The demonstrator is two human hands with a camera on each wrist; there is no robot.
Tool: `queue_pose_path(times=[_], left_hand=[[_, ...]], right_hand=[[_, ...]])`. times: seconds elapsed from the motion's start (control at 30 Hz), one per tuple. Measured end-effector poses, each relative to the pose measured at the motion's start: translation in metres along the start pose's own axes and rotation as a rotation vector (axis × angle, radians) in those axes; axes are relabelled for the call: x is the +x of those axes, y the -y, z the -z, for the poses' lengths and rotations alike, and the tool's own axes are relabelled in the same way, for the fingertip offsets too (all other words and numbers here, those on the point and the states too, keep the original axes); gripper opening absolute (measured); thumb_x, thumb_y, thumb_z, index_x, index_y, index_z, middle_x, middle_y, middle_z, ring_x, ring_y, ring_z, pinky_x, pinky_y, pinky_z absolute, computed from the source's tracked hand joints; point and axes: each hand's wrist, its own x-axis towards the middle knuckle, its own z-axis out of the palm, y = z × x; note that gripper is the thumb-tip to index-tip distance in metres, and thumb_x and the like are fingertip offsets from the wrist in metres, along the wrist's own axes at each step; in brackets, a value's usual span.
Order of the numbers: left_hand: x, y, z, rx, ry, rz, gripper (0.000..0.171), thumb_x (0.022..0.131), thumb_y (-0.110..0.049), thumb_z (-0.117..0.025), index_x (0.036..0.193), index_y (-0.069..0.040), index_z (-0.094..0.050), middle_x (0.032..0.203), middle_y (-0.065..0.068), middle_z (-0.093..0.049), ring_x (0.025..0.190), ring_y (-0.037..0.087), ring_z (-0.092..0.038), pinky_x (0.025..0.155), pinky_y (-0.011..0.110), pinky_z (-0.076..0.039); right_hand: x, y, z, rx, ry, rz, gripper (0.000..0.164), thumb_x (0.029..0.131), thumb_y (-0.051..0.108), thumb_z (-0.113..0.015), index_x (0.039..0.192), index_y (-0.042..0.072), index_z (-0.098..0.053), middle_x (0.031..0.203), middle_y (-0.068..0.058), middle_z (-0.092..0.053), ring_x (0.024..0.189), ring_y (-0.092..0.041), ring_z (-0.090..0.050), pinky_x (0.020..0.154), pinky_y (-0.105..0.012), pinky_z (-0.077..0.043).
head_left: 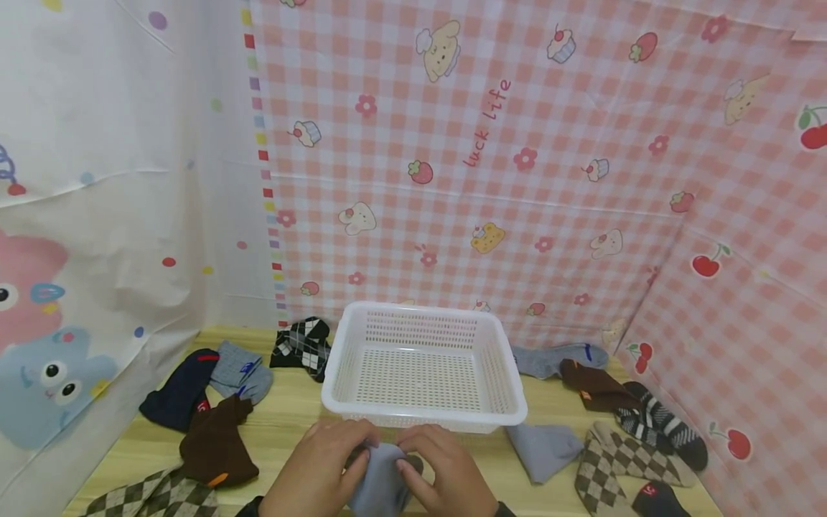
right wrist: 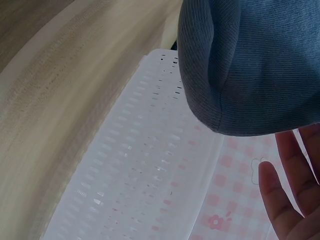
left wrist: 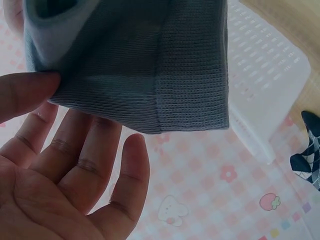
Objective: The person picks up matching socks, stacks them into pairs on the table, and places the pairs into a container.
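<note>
A plain grey-blue sock (head_left: pixel 380 477) hangs between both hands, just in front of the basket. My left hand (head_left: pixel 323 467) pinches one side of it between thumb and fingers; the left wrist view shows the sock's ribbed cuff (left wrist: pixel 192 75) and a folded opening by the thumb. On the other side my right hand (head_left: pixel 446 470) grips the sock with its thumb in front. Seen from the right wrist, the fabric (right wrist: pixel 275 65) is doubled over, and part of that hand lies out of frame.
A white perforated plastic basket (head_left: pixel 423 416) stands behind the hands. Left of it lie an argyle sock (head_left: pixel 300 348), a grey one (head_left: pixel 242 373), a navy one (head_left: pixel 181 388) and a brown one (head_left: pixel 220 441). To its right are a grey-blue sock (head_left: pixel 545 451) and several others.
</note>
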Motion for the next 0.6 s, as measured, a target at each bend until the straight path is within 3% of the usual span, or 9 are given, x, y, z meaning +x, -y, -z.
queue_pose_path(times=[0.3, 0.6], left_hand=[[-0.0024, 0.0038, -0.0044, 0.024, -0.006, 0.003, 0.014, 0.088, -0.016, -0.066, 0.093, -0.028, -0.059, 0.088, -0.018, -0.059, 0.083, -0.002, -0.053, 0.071, 0.029, -0.041], [-0.0054, 0.0103, -0.0081, -0.001, -0.004, 0.030, 0.015, 0.086, -0.015, -0.067, 0.092, -0.027, -0.060, 0.085, -0.018, -0.054, 0.076, -0.005, -0.047, 0.068, 0.025, -0.041]], right_hand=[[-0.0005, 0.0005, 0.0017, 0.008, 0.041, -0.093, 0.016, 0.088, 0.017, -0.071, 0.102, 0.018, -0.063, 0.098, 0.009, -0.065, 0.092, -0.004, -0.061, 0.080, -0.020, -0.049], [-0.0022, -0.0014, 0.0026, 0.014, 0.038, -0.110, 0.014, 0.088, 0.018, -0.071, 0.101, 0.017, -0.064, 0.090, 0.011, -0.064, 0.082, 0.000, -0.058, 0.076, -0.017, -0.048]])
